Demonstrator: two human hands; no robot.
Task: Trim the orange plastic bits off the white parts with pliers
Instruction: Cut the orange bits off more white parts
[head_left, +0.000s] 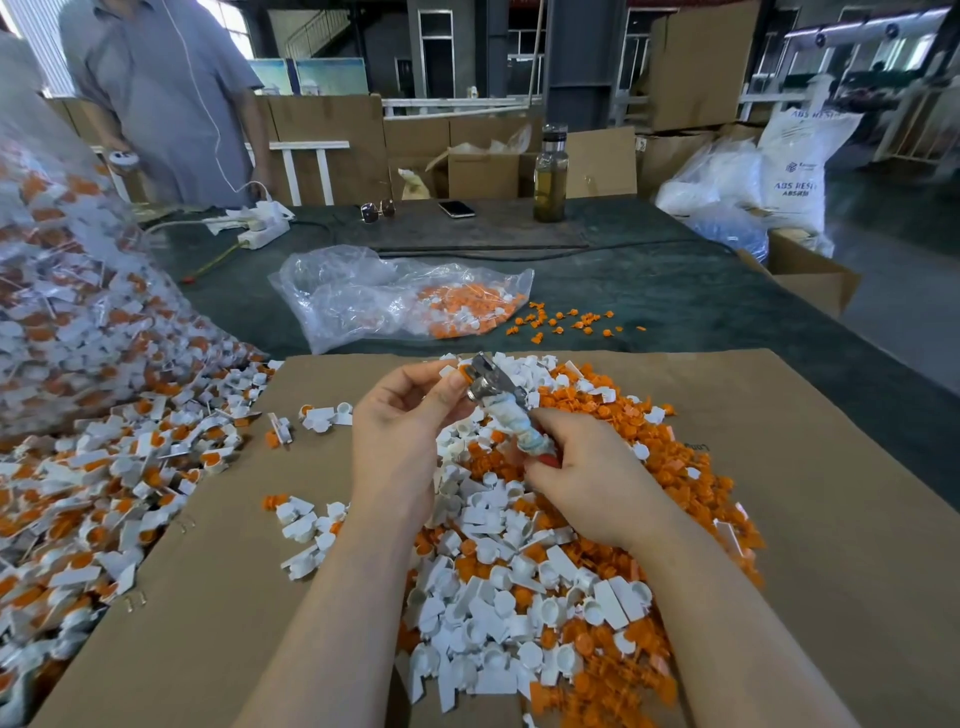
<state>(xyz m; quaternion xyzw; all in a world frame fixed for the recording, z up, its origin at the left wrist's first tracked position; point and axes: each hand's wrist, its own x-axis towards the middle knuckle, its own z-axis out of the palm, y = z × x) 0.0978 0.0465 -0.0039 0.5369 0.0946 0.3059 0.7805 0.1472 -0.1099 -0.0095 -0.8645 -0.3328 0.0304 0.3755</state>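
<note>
right hand (582, 467) grips pliers (498, 410) (taped handles) | left hand (400, 421) pinches white part (451, 372) at jaws | above cardboard sheet (234, 545)

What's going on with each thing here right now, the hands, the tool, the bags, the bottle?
Left hand: pinching a small part at the pliers' head.
Right hand: gripping the handles.
Pliers: held up above the pile, handles wrapped in tape.
Clear bag: lying flat, mouth open, partly full.
Bottle: upright, capped.
Phone: lying flat, screen dark.
</note>
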